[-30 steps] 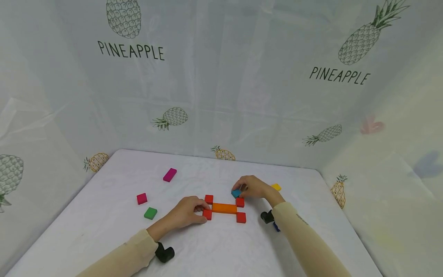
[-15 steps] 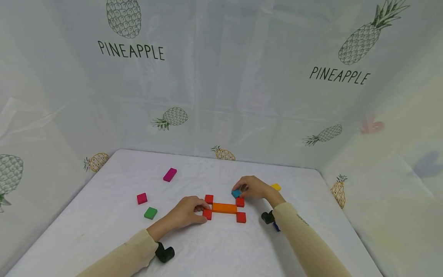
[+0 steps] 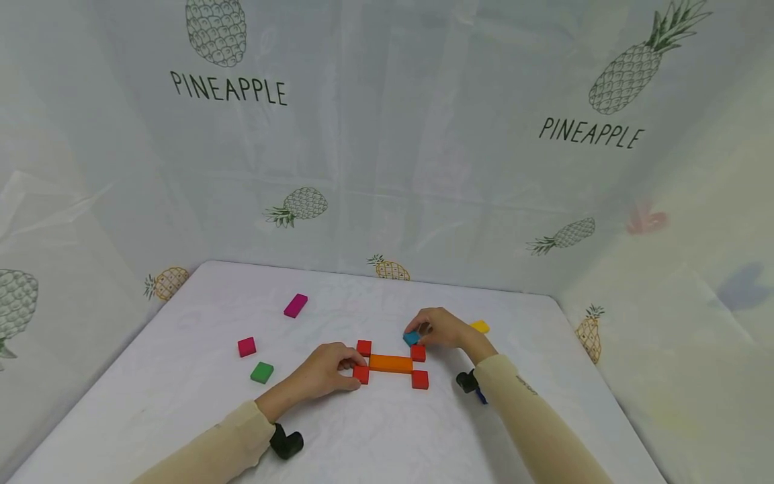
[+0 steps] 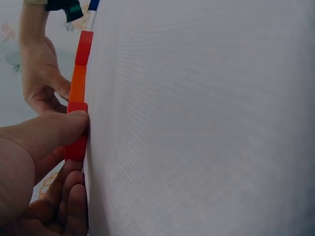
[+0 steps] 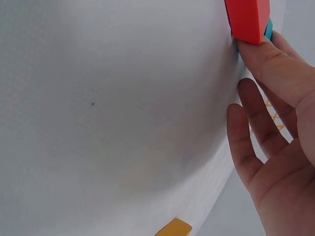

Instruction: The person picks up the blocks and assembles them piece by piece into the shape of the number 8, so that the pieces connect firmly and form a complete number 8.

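Note:
An orange rectangular block (image 3: 390, 364) lies on the white table with small red square blocks at its corners. My left hand (image 3: 326, 371) holds the near-left red block (image 3: 361, 375) between thumb and fingers; in the left wrist view, the thumb (image 4: 61, 129) presses its side. Beyond the far-right red block (image 3: 418, 353), my right hand (image 3: 441, 328) pinches a teal block (image 3: 411, 338). In the right wrist view, the right thumb (image 5: 270, 61) reaches the end of that red block (image 5: 248, 22), with the teal block mostly hidden behind it. The other right fingers hang loosely bent.
To the left lie a green block (image 3: 262, 372), a crimson block (image 3: 246, 347) and a magenta block (image 3: 295, 306). A yellow block (image 3: 480, 327) is behind the right wrist, and a dark blue block (image 3: 481, 396) is partly hidden by the right sleeve. Pineapple-print curtains surround the table.
Both hands and the blocks keep their places. Only the head view shifts very slightly.

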A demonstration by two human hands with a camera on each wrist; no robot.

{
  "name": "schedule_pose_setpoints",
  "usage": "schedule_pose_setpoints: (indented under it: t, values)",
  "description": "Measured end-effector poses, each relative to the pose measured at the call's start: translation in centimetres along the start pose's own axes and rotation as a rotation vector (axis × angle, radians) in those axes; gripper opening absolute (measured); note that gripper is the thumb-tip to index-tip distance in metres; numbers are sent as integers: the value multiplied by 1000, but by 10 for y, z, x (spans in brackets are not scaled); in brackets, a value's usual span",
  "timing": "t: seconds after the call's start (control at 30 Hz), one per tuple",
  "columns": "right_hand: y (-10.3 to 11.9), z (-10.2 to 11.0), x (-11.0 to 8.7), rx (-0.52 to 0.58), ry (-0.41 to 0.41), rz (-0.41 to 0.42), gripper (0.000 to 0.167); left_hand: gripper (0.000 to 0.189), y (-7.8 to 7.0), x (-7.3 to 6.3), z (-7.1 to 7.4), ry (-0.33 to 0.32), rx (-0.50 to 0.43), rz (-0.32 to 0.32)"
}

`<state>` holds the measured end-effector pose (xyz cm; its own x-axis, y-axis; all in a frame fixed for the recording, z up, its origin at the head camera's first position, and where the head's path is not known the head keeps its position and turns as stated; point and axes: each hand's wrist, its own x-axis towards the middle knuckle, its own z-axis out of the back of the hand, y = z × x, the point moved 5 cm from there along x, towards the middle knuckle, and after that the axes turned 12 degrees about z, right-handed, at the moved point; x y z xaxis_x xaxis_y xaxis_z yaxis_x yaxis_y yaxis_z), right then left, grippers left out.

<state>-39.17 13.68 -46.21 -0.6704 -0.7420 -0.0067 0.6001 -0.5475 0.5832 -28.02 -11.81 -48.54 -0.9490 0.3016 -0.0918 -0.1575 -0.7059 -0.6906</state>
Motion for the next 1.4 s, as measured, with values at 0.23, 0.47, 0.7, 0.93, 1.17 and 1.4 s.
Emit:
schedule_pose_setpoints:
  t: [0.23, 0.47, 0.7, 0.93, 1.17, 1.4]
  values:
    - [1, 0, 0, 3, -6, -2, 28, 27, 0, 1, 0, 2, -4, -5]
    - [1, -1, -1, -3, -10, -8, 28, 28, 0, 1, -1, 0, 14, -11]
    - [2, -1, -2, -10, -9, -15, 28, 30, 1, 2, -1, 2, 19, -12]
    - [-1, -1, -1, -12, -12, -32, 28, 36, 2, 0, 5, -3, 20, -6]
    - [-3, -1, -1, -11, -20, -34, 28, 40, 7, -3, 39, -82, 35, 1]
    - [-3, -2, -2, -8, -18, -24, 28, 42, 23, -17, 96, -176, 49, 7]
